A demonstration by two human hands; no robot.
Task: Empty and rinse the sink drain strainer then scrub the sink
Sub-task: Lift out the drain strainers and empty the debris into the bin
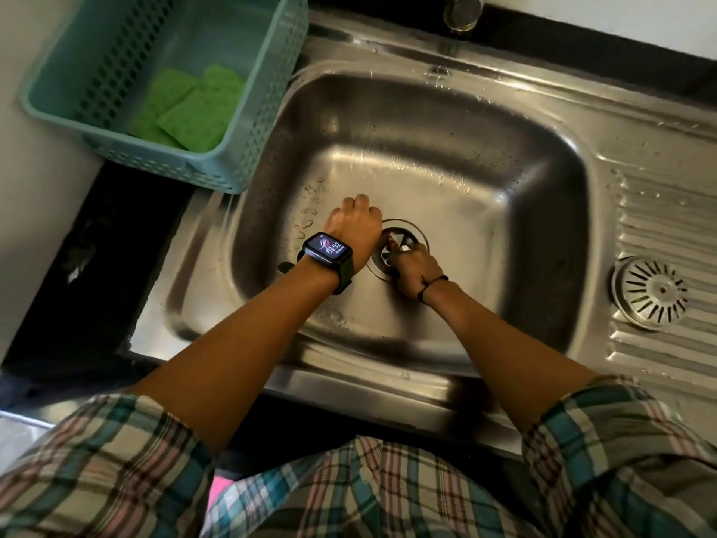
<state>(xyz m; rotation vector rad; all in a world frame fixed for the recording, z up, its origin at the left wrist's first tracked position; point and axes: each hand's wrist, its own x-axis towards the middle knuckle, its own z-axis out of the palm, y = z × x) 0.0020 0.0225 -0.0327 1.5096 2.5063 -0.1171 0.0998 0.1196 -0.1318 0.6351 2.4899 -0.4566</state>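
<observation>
The steel sink [446,157] is wet, with water drops on its floor. The drain strainer [405,236] sits in the drain hole near the front of the basin. My right hand [413,271] reaches in from the front, its fingertips pinched on the strainer's middle knob. My left hand [355,223], with a smartwatch on the wrist, rests on the basin floor just left of the drain. Its fingers are curled under, with nothing visible in them. Part of the strainer is hidden by both hands.
A teal plastic basket [248,149] with green sponges [186,106] stands at the sink's back left corner. A second round metal strainer [650,291] lies on the ribbed drainboard [667,211] to the right. The tap base [463,11] is at the back.
</observation>
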